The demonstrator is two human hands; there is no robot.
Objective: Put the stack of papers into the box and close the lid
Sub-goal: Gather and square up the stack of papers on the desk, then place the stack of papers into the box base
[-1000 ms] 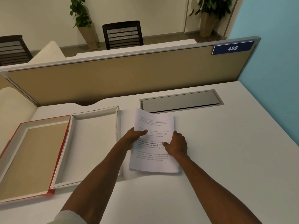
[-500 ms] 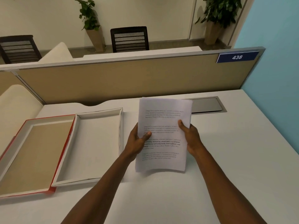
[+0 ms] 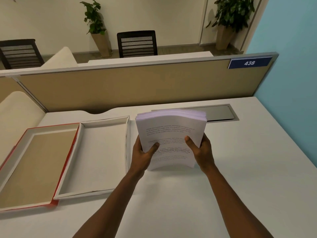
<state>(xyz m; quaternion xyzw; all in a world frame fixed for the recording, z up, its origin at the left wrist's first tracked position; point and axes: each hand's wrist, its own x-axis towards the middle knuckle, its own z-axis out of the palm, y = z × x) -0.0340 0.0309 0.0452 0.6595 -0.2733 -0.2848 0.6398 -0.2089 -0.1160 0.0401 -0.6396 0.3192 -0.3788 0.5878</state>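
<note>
Two bare forearms are seen reaching in from the near edge, one on the left and one on the right. No sleeve is worn over either forearm. The left hand (image 3: 143, 156) and right hand (image 3: 202, 152) are bare, with short, unpainted nails seen on both thumbs.

A white surface (image 3: 248, 169) carries a grey metal cable hatch (image 3: 221, 112) set flush near its far edge. Behind rises a tan partition (image 3: 128, 88) bearing a blue "438" sign (image 3: 249, 63). Beyond stand two black chairs (image 3: 137, 43) and two potted plants (image 3: 96, 26), possibly artificial.
</note>
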